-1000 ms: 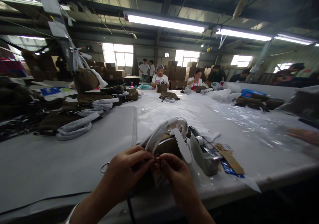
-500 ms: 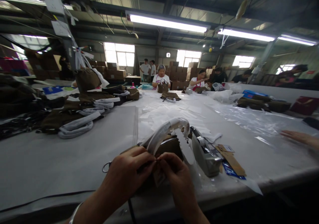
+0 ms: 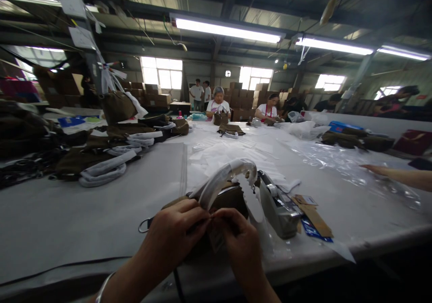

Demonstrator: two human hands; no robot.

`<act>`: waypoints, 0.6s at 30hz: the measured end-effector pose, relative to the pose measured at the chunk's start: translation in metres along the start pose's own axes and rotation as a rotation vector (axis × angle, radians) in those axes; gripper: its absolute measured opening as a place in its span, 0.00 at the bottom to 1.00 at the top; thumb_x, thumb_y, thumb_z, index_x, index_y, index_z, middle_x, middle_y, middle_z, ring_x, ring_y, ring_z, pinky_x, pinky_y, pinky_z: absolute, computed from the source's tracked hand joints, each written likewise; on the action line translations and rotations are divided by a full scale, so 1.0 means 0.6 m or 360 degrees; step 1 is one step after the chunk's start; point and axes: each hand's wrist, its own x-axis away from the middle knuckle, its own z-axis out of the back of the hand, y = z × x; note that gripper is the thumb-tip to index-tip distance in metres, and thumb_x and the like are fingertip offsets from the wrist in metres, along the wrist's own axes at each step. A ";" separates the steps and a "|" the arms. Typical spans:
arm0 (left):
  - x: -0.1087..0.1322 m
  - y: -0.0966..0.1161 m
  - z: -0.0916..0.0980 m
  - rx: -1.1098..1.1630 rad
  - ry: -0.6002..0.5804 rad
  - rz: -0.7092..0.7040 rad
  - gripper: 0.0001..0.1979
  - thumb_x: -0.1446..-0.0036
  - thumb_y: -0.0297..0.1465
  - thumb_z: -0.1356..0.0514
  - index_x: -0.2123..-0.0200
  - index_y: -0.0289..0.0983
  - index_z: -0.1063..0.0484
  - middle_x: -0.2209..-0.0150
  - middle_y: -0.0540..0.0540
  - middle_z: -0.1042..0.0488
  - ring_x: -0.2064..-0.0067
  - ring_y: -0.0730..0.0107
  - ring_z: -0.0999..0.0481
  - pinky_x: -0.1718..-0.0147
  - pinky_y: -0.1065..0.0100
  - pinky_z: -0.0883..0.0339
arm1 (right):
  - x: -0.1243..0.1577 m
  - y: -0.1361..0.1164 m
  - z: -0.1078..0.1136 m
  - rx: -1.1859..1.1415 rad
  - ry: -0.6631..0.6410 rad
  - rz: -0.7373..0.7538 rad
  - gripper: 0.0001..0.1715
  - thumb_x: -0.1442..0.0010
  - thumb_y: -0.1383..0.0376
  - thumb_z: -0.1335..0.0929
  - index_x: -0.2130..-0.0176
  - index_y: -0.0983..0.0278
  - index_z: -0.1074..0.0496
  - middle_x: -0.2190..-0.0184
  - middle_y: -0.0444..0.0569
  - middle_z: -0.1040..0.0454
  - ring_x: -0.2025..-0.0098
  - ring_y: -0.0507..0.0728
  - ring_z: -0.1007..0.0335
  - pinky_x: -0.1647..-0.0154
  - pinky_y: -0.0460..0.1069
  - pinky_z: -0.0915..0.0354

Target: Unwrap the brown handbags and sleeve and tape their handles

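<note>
An olive-brown handbag [image 3: 232, 200] lies in front of me, its arched handle [image 3: 224, 177] wrapped in white film. My left hand [image 3: 178, 226] and my right hand [image 3: 238, 238] meet at the near side of the bag, below the handle. Both are closed in a pinch, fingertips almost touching. Whatever sits between them is too small and covered to make out. Just below the fingertips hangs a small pale tag [image 3: 216, 240], partly hidden. A metal ring [image 3: 144, 225] sticks out left of my left hand. Right of the bag stands a grey tape dispenser [image 3: 278, 208].
Brown and blue cards [image 3: 313, 220] lie right of the dispenser. Several bags with wrapped handles [image 3: 104, 168] are piled at left. White sheets [image 3: 232, 154] spread beyond the bag. At right, another person's hand [image 3: 381, 170] touches clear plastic bags [image 3: 344, 161]. Co-workers sit across the table.
My hands stay at the same spot, with the right fingers shifting slightly. The other person's hand at right has moved left and farther over the clear plastic.
</note>
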 end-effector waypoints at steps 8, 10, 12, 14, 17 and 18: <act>-0.002 -0.004 -0.011 0.0099 0.0054 -0.0048 0.06 0.40 0.24 0.39 0.64 0.40 0.21 0.67 0.49 0.23 0.65 0.68 0.23 0.68 0.71 0.33 | 0.001 -0.002 -0.005 0.0084 0.0030 0.0036 0.05 0.39 0.67 0.30 0.63 0.61 0.21 0.66 0.45 0.19 0.63 0.55 0.22 0.60 0.45 0.28; -0.004 -0.003 -0.013 0.0082 0.0046 -0.0034 0.06 0.39 0.25 0.38 0.65 0.39 0.21 0.67 0.49 0.23 0.65 0.68 0.23 0.67 0.71 0.32 | -0.002 -0.005 -0.009 0.0088 0.0017 0.0030 0.05 0.38 0.66 0.30 0.63 0.61 0.21 0.66 0.45 0.19 0.63 0.55 0.21 0.61 0.45 0.28; -0.005 -0.001 -0.008 0.0085 0.0014 -0.0022 0.06 0.39 0.25 0.38 0.64 0.40 0.21 0.66 0.50 0.23 0.65 0.69 0.22 0.67 0.71 0.32 | -0.003 -0.007 -0.010 0.0088 0.0007 0.0044 0.05 0.38 0.66 0.30 0.63 0.61 0.21 0.65 0.46 0.18 0.63 0.55 0.21 0.60 0.46 0.27; -0.003 -0.002 0.007 0.0178 0.0050 -0.0040 0.06 0.37 0.27 0.38 0.60 0.42 0.21 0.63 0.50 0.21 0.64 0.70 0.21 0.65 0.73 0.30 | 0.000 -0.004 -0.005 0.0125 0.0054 0.0107 0.07 0.38 0.65 0.30 0.60 0.61 0.21 0.63 0.47 0.18 0.62 0.56 0.20 0.59 0.47 0.26; 0.009 -0.027 0.040 0.0351 0.0381 0.0079 0.08 0.36 0.31 0.38 0.55 0.44 0.21 0.57 0.51 0.21 0.57 0.70 0.20 0.57 0.74 0.28 | 0.016 0.016 0.020 0.0318 0.0283 0.0261 0.08 0.38 0.61 0.29 0.59 0.61 0.22 0.66 0.47 0.18 0.65 0.56 0.21 0.63 0.47 0.26; 0.015 -0.044 0.048 0.0419 0.0603 0.0204 0.08 0.36 0.33 0.38 0.54 0.44 0.21 0.56 0.50 0.21 0.57 0.69 0.20 0.55 0.72 0.27 | 0.025 0.027 0.032 0.0392 0.0326 0.0271 0.09 0.36 0.59 0.30 0.60 0.61 0.22 0.69 0.47 0.19 0.68 0.56 0.22 0.65 0.47 0.27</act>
